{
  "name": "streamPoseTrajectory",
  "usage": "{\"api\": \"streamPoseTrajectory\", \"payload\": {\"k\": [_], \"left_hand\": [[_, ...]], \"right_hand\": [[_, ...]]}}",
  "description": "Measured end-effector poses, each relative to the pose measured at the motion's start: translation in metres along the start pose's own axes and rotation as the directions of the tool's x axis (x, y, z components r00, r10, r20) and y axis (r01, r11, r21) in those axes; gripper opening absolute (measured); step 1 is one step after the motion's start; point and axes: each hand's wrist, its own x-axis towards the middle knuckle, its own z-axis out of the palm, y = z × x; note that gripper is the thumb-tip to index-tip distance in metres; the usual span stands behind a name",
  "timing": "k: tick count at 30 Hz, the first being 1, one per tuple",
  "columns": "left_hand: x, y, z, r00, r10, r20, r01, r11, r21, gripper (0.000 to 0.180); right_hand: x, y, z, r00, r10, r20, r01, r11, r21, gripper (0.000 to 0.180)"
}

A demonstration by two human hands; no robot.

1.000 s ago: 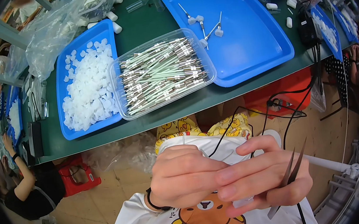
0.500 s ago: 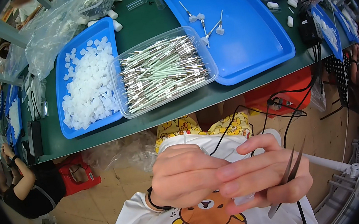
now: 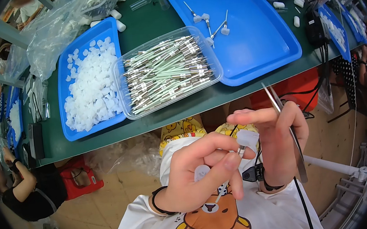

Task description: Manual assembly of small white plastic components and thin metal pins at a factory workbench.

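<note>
Above my lap, my left hand [image 3: 181, 181] pinches a thin rod with a translucent white cap [image 3: 247, 138] on its upper end. The rod's pale lower end slants down below the fingers. A second white cap [image 3: 201, 172] is tucked against the palm. Just to the right is my right hand [image 3: 281, 149], upright, with metal tweezers [image 3: 298, 151] held among its fingers, tips upward and slightly apart. Its fingers are near the capped rod; I cannot tell whether they touch it. Beyond lies a clear plastic box [image 3: 132, 113] full of thin green-and-brown rods.
Left of the box, a blue tray [image 3: 74, 136] holds a heap of white caps. To its right, a larger blue tray [image 3: 291, 51] holds several capped rods. Black cables [image 3: 324, 55] hang over the green table's [image 3: 101, 143] edge. A co-worker [image 3: 30, 188] sits at far left.
My hands have moved apart from one another. The right has turned upright, bringing the tweezers' tips from low to high. The capped rod in my left hand now shows.
</note>
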Motion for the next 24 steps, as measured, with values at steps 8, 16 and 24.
{"api": "streamPoseTrajectory", "payload": {"k": [8, 16, 24], "left_hand": [[0.003, -0.011, 0.001, 0.975, 0.199, -0.103, -0.188, 0.977, 0.105, 0.026], [0.011, -0.027, 0.006, 0.942, 0.314, -0.118, -0.289, 0.939, 0.185, 0.015], [0.026, -0.037, -0.003, 0.951, 0.281, -0.13, -0.219, 0.907, 0.359, 0.015]], "right_hand": [[-0.007, 0.0, -0.003, 0.952, -0.307, -0.014, 0.285, 0.899, -0.334, 0.026], [-0.016, 0.001, 0.01, 0.996, -0.069, 0.062, 0.089, 0.882, -0.462, 0.039], [-0.017, 0.006, -0.004, 1.0, 0.024, -0.005, -0.024, 0.907, -0.421, 0.031]]}}
